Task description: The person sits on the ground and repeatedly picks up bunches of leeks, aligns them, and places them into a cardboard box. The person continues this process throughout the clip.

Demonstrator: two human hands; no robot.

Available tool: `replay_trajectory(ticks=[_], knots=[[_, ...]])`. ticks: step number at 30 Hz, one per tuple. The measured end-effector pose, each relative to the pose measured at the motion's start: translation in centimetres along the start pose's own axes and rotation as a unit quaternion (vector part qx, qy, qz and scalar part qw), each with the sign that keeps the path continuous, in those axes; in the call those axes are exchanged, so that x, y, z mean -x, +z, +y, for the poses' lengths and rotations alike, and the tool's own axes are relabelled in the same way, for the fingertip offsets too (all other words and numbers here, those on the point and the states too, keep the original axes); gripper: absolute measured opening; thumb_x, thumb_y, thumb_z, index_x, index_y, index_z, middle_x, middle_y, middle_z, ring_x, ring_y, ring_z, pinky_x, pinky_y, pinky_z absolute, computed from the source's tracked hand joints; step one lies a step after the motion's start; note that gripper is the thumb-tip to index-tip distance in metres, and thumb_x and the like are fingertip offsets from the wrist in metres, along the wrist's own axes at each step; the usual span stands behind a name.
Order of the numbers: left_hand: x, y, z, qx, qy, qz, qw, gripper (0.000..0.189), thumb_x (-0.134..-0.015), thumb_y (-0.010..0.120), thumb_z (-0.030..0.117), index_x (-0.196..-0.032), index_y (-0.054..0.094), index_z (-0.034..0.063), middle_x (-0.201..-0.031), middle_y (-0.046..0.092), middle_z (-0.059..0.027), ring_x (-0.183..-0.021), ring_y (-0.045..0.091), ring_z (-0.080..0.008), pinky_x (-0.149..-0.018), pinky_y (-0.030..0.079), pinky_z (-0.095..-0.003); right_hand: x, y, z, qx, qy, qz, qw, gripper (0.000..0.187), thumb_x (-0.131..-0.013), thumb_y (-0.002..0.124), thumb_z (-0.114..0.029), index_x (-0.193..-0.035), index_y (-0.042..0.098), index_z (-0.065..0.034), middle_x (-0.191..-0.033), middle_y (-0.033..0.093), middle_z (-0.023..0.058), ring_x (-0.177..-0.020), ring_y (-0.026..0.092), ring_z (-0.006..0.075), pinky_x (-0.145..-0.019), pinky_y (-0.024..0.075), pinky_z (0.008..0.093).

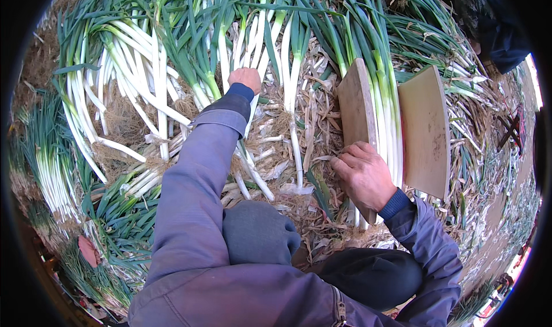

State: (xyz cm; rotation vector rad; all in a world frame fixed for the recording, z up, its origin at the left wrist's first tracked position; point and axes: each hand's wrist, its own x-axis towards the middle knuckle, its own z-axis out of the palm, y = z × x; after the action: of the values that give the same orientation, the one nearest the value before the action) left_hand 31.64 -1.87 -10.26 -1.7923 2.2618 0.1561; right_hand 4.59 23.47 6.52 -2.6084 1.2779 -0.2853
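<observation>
My left hand [245,77] is a fist over white Welsh onion stalks [259,38], its fingers closed around at least one; the palm side is hidden. My right hand [364,176] is curled by the lower part of a wooden board [357,102]. From its fingertips a pale dry leaf strip [322,158] sticks out. A bundle of Welsh onions [389,124] stands between this board and a second, paler, curved board [424,133]. The bundle's green leaves point away from me, and its root ends lie near my right wrist.
Loose Welsh onions with roots [138,68] lie in a heap at the left. Dry leaves and peelings [319,128] cover the ground before my knees. A sorted bunch [54,176] lies at far left. More onions [448,46] lie beyond the boards, near a person's dark clothing [502,38].
</observation>
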Motion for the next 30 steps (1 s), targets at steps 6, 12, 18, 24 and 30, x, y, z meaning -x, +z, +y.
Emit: replay_trajectory(ticks=[6, 12, 18, 24, 30], knots=[[-4.0, -0.9, 2.3, 0.107, -0.182, 0.061, 0.976, 0.049, -0.084, 0.064, 0.027, -0.118, 0.058, -0.0068, -0.115, 0.065, -0.0248, -0.110, 0.063, -0.0348, -0.089, 0.053, -0.0406, 0.4, -0.1, -0.1, -0.024, 0.000, 0.004, 1.000, 0.023, -0.069, 0.063, -0.014, -0.090, 0.062, -0.0059, -0.077, 0.059, 0.0054, -0.086, 0.058, 0.0240, -0.087, 0.0446, 0.0355], [-5.2, -2.2, 4.5, 0.265, -0.232, -0.041, 0.935, 0.035, -0.081, 0.067, 0.025, -0.109, 0.071, 0.0053, -0.124, 0.061, -0.0215, -0.121, 0.052, -0.0378, -0.095, 0.049, -0.0406, 0.6, -0.2, 0.5, -0.021, 0.013, 0.016, 1.000, 0.017, -0.071, 0.063, -0.015, -0.086, 0.062, -0.0072, -0.073, 0.058, 0.0050, -0.084, 0.058, 0.0238, -0.086, 0.0451, 0.0361], [-6.8, 1.6, 3.0, 0.375, -0.197, 0.066, 0.903, 0.036, -0.079, 0.066, 0.018, -0.108, 0.067, -0.0022, -0.113, 0.066, -0.0270, -0.109, 0.062, -0.0438, -0.095, 0.049, -0.0469, 0.4, -0.1, 0.1, -0.030, 0.015, 0.016, 0.999, 0.015, -0.071, 0.063, -0.015, -0.084, 0.061, -0.0082, -0.072, 0.058, 0.0050, -0.083, 0.058, 0.0241, -0.084, 0.0454, 0.0362], [-8.9, -3.9, -0.3, 0.774, -0.075, -0.052, 0.626, 0.026, -0.091, 0.065, 0.015, -0.103, 0.061, -0.0089, -0.089, 0.067, -0.0183, -0.080, 0.068, -0.0295, -0.069, 0.057, -0.0420, 0.2, 0.3, 0.1, -0.030, 0.010, 0.017, 0.999, 0.015, -0.071, 0.064, -0.014, -0.084, 0.061, -0.0077, -0.073, 0.058, 0.0052, -0.083, 0.058, 0.0240, -0.083, 0.0451, 0.0359], [1.4, -3.7, 4.0, 0.905, -0.027, -0.158, 0.394, 0.026, -0.100, 0.053, 0.015, -0.117, 0.053, -0.0054, -0.102, 0.064, -0.0167, -0.092, 0.066, -0.0272, -0.081, 0.058, -0.0446, -0.5, 0.3, 0.1, 0.005, 0.031, 0.015, 0.999, 0.018, -0.076, 0.065, -0.014, -0.092, 0.061, -0.0053, -0.077, 0.061, 0.0071, -0.086, 0.059, 0.0253, -0.084, 0.0449, 0.0358]])
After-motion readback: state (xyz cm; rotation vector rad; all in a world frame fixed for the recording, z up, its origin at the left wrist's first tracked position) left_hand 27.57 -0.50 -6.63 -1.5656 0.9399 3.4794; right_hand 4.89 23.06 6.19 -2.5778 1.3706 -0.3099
